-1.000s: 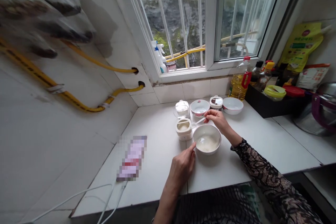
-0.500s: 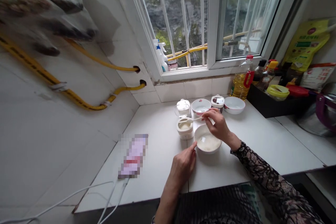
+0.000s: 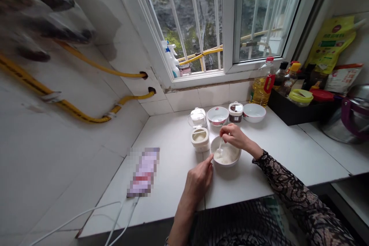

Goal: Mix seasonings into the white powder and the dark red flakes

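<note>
A small white spoon [image 3: 220, 146] is held in my right hand [image 3: 235, 137], its scoop end down inside a white bowl [image 3: 226, 164] of pale powder. My left hand [image 3: 200, 178] touches the bowl's left rim with its fingertips; the hand is partly curled, and its other fingers are bunched below. Left of the bowl stands a square jar [image 3: 200, 144] holding pale powder, its top open. Behind are a white jar with a clear lid [image 3: 197, 117], a flowered bowl [image 3: 218, 116], a jar with dark contents [image 3: 235, 113] and another white bowl [image 3: 254, 113].
A blurred purple object [image 3: 145, 171] with white cables [image 3: 117, 215] lies on the left of the white counter [image 3: 170, 196]. At the back right are an oil bottle [image 3: 261, 88], a black box [image 3: 300, 113] of condiments and a metal pot [image 3: 346, 123].
My right hand has brought the spoon from the open jar down into the bowl. My left hand remains at the bowl's rim. The view has shifted slightly.
</note>
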### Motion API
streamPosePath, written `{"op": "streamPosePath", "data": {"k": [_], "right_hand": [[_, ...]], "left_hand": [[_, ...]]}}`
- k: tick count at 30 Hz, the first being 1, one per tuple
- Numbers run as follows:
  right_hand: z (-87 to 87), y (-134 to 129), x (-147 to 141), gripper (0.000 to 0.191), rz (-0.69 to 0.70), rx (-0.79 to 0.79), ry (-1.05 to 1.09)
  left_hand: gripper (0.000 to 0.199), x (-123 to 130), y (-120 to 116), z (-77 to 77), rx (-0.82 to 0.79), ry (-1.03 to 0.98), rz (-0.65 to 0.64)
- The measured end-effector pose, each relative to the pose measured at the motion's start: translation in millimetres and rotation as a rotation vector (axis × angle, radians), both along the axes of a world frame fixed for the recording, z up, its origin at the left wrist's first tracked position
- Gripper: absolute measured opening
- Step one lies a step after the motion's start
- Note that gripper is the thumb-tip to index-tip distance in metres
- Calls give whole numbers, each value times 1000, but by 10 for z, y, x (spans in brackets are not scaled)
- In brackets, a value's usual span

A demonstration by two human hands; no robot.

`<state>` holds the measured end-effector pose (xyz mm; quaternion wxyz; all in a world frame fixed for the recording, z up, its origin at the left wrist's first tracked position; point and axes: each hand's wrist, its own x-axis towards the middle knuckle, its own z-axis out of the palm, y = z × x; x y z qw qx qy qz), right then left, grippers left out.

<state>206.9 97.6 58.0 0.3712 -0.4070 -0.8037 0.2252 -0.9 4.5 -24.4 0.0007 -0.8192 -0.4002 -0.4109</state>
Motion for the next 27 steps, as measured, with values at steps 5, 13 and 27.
{"op": "streamPosePath", "data": {"k": [5, 13, 27], "right_hand": [[36, 37, 74, 16, -68, -223, 205], [37, 104, 84, 9, -78, -498, 514], [33, -27, -182, 11, -118, -39, 528]], "left_hand": [[39, -1, 6, 3, 14, -14, -8], [40, 3, -9, 17, 23, 4, -5], [46, -5, -13, 124, 44, 55, -44]]}}
